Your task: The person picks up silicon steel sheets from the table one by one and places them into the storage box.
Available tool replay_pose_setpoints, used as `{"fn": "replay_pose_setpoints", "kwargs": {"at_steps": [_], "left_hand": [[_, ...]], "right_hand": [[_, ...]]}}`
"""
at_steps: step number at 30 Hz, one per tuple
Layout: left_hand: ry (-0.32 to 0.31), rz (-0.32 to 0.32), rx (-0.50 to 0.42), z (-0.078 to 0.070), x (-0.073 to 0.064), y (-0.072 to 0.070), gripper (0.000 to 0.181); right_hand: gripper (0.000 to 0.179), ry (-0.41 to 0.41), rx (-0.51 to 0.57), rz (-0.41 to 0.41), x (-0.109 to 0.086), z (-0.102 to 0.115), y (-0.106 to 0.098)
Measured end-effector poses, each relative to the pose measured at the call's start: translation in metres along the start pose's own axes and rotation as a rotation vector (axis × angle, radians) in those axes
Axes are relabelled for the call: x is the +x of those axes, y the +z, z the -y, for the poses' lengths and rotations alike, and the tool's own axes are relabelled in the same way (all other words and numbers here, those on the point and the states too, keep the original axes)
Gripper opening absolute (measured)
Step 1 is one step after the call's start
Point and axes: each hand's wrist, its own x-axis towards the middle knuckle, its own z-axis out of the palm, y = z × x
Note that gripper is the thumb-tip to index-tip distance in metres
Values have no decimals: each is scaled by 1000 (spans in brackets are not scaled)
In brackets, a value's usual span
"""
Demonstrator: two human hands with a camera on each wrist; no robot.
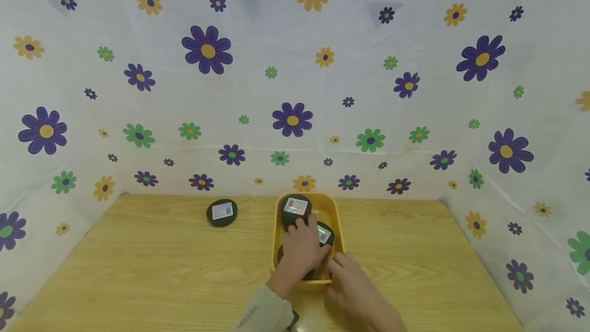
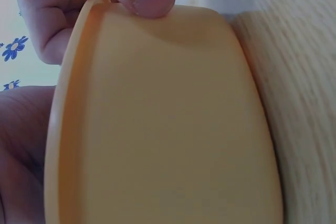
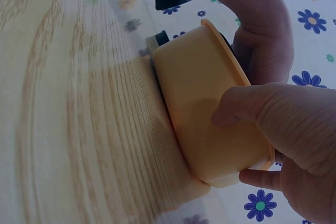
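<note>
A yellow tray (image 1: 340, 219) holds several round black cases, most of their tops bearing a white label. My left hand (image 1: 301, 245) reaches into the tray, thumb and index finger around the edge of the right-hand case (image 1: 326, 233). Its other fingertips lie against the back left case (image 1: 295, 214). Beneath this hand a further case (image 1: 309, 274) is mostly hidden. My right hand (image 1: 352, 282) grips the tray's front right corner. In the right wrist view, its thumb (image 3: 231, 111) presses the outer wall (image 3: 205, 77).
One more black case (image 1: 222, 212) lies on the wooden table (image 1: 184, 270), left of the tray. A flower-print cloth (image 1: 258, 91) hangs behind the table and along both sides. The tray stands close to the back cloth.
</note>
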Motion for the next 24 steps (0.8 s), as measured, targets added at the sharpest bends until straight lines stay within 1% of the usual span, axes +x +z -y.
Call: {"fn": "replay_pose_setpoints", "kwargs": {"at_steps": [8,14,20,24], "left_hand": [[-15,32,51,-4,2,5,79],[-20,58,81,-7,3,1,76],[-25,89,103,-8,4,1,73],[-32,100,127,-9,6,1,76]], "right_hand": [[27,7,4,5,-1,-1,0],[30,-29,4,-28,-2,-1,-1],[30,-35,5,-23,-2,0,-2],[30,-43,10,-33,-2,-1,-1]]}}
